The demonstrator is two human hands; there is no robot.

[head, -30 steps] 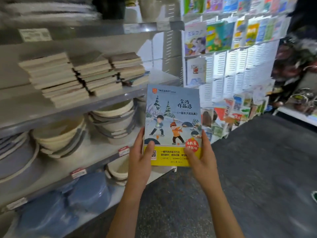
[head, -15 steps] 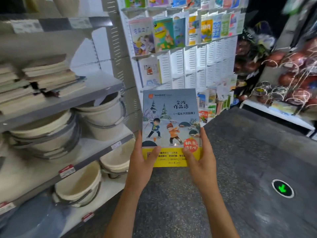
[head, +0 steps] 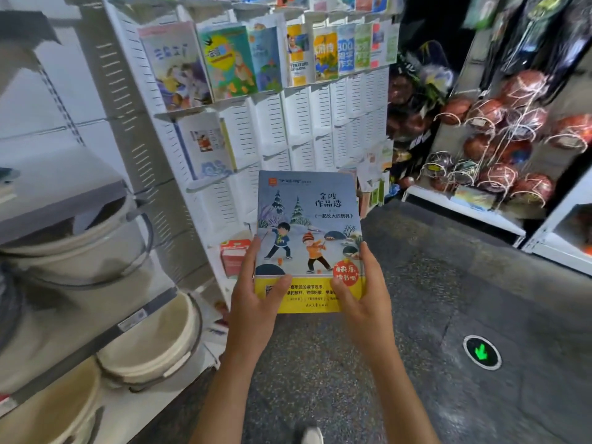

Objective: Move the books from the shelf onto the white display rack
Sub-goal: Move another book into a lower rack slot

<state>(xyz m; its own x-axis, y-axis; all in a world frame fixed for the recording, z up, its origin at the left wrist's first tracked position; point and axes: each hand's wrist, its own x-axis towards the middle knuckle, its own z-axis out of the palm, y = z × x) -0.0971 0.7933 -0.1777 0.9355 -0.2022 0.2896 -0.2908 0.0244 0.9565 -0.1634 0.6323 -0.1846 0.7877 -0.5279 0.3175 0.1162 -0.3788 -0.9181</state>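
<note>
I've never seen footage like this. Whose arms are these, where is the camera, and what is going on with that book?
There is no machine here. A person wears a wide-angle camera on the head, looking forward and down, so you see their own bare arms. The left hand and right hand both hold a children's book by its lower edge, thumbs on the yellow band of the cover. Ahead stands the white display rack: its upper row already holds picture books, and many pockets below are bare. To the left, a grey shelf carries pale buckets. To the right hang netted basketballs. The book is not yet on the rack.
</note>
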